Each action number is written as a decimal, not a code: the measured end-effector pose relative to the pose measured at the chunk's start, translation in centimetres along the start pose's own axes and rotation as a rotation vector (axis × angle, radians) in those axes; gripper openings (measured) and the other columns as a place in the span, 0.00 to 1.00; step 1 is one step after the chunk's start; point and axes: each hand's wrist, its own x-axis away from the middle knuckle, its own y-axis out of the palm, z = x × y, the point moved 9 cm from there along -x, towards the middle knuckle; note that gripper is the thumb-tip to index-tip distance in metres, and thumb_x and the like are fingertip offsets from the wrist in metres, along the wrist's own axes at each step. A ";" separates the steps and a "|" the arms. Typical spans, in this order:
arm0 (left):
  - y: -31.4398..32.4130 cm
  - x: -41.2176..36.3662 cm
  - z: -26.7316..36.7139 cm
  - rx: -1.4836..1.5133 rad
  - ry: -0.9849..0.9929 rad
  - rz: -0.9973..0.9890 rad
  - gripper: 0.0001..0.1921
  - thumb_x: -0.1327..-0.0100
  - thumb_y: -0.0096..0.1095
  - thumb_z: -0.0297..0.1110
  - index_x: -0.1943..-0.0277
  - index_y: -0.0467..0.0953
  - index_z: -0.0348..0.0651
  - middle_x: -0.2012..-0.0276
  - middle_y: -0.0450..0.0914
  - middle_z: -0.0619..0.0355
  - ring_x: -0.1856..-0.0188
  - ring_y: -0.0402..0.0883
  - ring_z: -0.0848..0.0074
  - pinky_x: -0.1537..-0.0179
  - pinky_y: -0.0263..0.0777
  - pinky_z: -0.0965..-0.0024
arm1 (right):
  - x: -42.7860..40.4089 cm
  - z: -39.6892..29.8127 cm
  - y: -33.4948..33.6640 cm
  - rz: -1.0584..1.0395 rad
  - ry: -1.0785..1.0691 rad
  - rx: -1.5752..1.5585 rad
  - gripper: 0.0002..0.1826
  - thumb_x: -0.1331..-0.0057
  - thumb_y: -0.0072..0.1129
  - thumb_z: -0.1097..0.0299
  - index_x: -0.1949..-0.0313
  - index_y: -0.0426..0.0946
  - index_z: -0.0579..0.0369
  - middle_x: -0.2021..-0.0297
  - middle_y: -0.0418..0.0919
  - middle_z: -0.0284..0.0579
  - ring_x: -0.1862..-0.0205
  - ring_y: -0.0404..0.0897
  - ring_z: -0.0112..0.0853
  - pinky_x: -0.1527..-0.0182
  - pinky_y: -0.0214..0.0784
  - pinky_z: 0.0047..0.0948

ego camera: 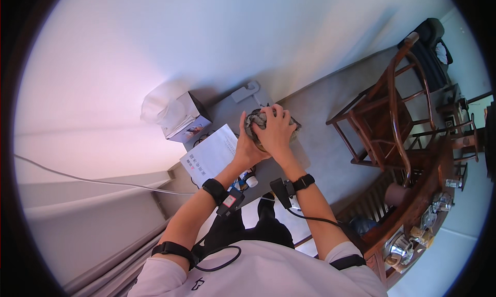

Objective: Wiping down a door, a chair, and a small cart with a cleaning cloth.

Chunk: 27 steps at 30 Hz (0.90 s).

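Both my hands are wrapped around a bundled grey-green patterned thing [254, 120], which looks like cloth, above a small grey table [267, 176]. My left hand [247, 149] supports it from the left and below. From above and the right, my right hand [276, 131] presses on it with spread, bent fingers. Much of the bundle is hidden behind the fingers. A white box or booklet [211, 157] bearing print lies just left of my left hand. Below that hand, a small bottle with a white cap [252, 181] is partly covered by my wrist.
A dark box [199, 126] holding papers and a clear plastic bag [157, 107] stands against the wall. Behind my hands lies a white hooked device [246, 92]. A wooden armchair [392, 103] and a wooden table [412, 200] with glassware are at right. A pale cable [104, 182] crosses the left.
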 end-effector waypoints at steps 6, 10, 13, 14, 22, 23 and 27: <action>0.5 0.5 -0.5 0.244 -0.179 0.080 0.65 0.73 0.78 0.30 0.37 0.32 0.33 0.43 0.56 0.42 0.41 0.59 0.55 0.39 0.52 0.66 | -3.7 6.6 2.6 -0.136 0.289 -0.392 0.21 0.50 0.61 0.56 0.58 0.71 0.50 0.58 0.71 0.40 0.53 0.68 0.42 0.53 0.59 0.46; -0.1 0.5 -0.5 0.107 -0.193 0.093 0.64 0.74 0.79 0.32 0.37 0.35 0.33 0.43 0.57 0.44 0.42 0.61 0.57 0.40 0.54 0.65 | -2.1 8.6 3.2 -0.203 0.294 -0.948 0.24 0.46 0.60 0.57 0.55 0.68 0.58 0.55 0.71 0.49 0.50 0.68 0.41 0.49 0.59 0.32; -0.1 1.0 -0.5 0.042 -0.172 0.120 0.63 0.74 0.79 0.31 0.37 0.37 0.32 0.44 0.57 0.43 0.42 0.60 0.56 0.41 0.54 0.65 | 2.9 8.6 1.8 0.103 0.293 -0.972 0.28 0.45 0.60 0.59 0.49 0.62 0.60 0.49 0.64 0.56 0.44 0.63 0.42 0.44 0.54 0.35; -0.3 0.9 -0.1 0.019 -0.138 0.137 0.62 0.74 0.79 0.31 0.37 0.38 0.31 0.44 0.58 0.42 0.42 0.60 0.55 0.41 0.55 0.64 | 4.8 8.1 2.4 0.105 0.295 -0.971 0.28 0.45 0.60 0.59 0.49 0.62 0.60 0.49 0.64 0.56 0.44 0.63 0.42 0.44 0.54 0.35; 0.2 0.5 0.7 -0.142 -0.052 0.121 0.55 0.68 0.73 0.31 0.38 0.42 0.29 0.49 0.59 0.38 0.47 0.61 0.48 0.45 0.57 0.60 | 7.6 8.5 2.8 0.225 0.150 -0.987 0.32 0.47 0.64 0.65 0.47 0.57 0.56 0.44 0.55 0.55 0.41 0.55 0.43 0.40 0.46 0.36; 0.2 0.4 1.2 -0.160 -0.045 0.115 0.55 0.68 0.73 0.32 0.38 0.43 0.30 0.49 0.58 0.38 0.47 0.60 0.47 0.45 0.58 0.59 | 7.6 9.1 3.2 0.185 0.161 -1.057 0.29 0.45 0.62 0.65 0.48 0.58 0.57 0.46 0.60 0.52 0.43 0.60 0.41 0.41 0.49 0.34; 0.1 -0.3 1.9 -0.288 -0.092 0.051 0.56 0.68 0.73 0.36 0.37 0.42 0.36 0.47 0.56 0.36 0.45 0.58 0.46 0.46 0.58 0.57 | 9.1 12.0 5.3 0.184 0.474 -1.331 0.24 0.41 0.57 0.65 0.49 0.60 0.58 0.52 0.67 0.46 0.49 0.67 0.36 0.46 0.56 0.30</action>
